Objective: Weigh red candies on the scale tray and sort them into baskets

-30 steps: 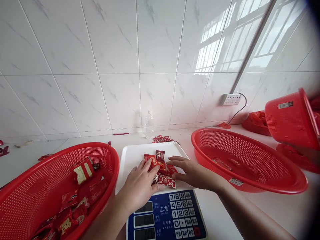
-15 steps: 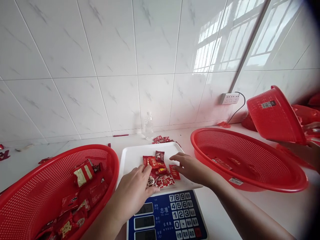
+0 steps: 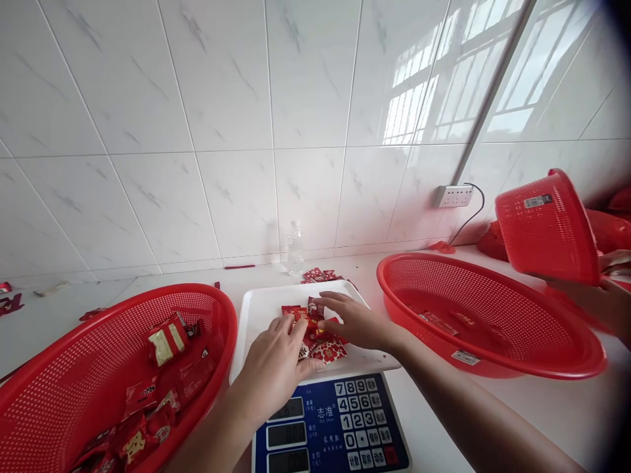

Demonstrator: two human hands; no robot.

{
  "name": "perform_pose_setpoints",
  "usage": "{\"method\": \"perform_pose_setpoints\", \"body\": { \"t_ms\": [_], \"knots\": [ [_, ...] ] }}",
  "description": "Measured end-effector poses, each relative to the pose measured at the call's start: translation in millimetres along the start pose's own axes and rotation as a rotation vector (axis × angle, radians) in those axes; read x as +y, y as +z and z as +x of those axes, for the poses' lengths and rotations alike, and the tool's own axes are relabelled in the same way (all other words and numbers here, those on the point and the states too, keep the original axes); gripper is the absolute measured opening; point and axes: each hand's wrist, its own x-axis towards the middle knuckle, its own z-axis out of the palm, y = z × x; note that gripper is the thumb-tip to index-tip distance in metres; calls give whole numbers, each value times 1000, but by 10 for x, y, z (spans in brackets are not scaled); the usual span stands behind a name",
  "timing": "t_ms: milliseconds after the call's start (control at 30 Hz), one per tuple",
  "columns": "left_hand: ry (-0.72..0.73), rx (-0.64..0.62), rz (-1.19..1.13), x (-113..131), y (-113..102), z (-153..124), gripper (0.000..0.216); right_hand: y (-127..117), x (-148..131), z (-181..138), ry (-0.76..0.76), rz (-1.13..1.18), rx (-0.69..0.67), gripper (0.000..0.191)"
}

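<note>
Several small red snack packets [image 3: 329, 351] lie in a pile on the white tray [image 3: 254, 309] of a scale. My left hand [image 3: 279, 351] curves along the pile's left side, its fingertips touching the packets and its thumb apart below. From the right, my right hand [image 3: 352, 320] reaches over the pile with fingers spread, partly covering packets. Neither hand is closed round one. In front of the tray is the scale's blue keypad and display panel [image 3: 320, 437].
A large red basket [image 3: 224, 315] with packets stands at left, another red basket [image 3: 557, 368] with a few packets at right. Behind it another person's hand [image 3: 608, 302] holds a tilted basket [image 3: 547, 230]. A clear bottle [image 3: 294, 249] and loose packets [image 3: 320, 275] are near the wall.
My right hand has moved left over the packets, closer to my left hand. My left hand has shifted slightly against the pile. The tilted basket has moved a little right.
</note>
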Motion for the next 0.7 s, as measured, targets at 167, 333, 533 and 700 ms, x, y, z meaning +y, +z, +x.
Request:
{"method": "perform_pose_setpoints", "body": {
  "t_ms": [167,333,533,700],
  "knots": [
    [-24,-84,35,-60,60,41,72,22,-21,13,-110,23,-198,70],
    [-46,-79,52,-65,22,38,72,68,-8,-27,-126,19,-218,70],
    [-27,-66,66,-26,-69,-27,32,80,-59,-2,-176,30,-161,52],
    [25,-72,60,-65,-45,-65,15,111,-133,32,-268,60,-153,34]
  ]
}}
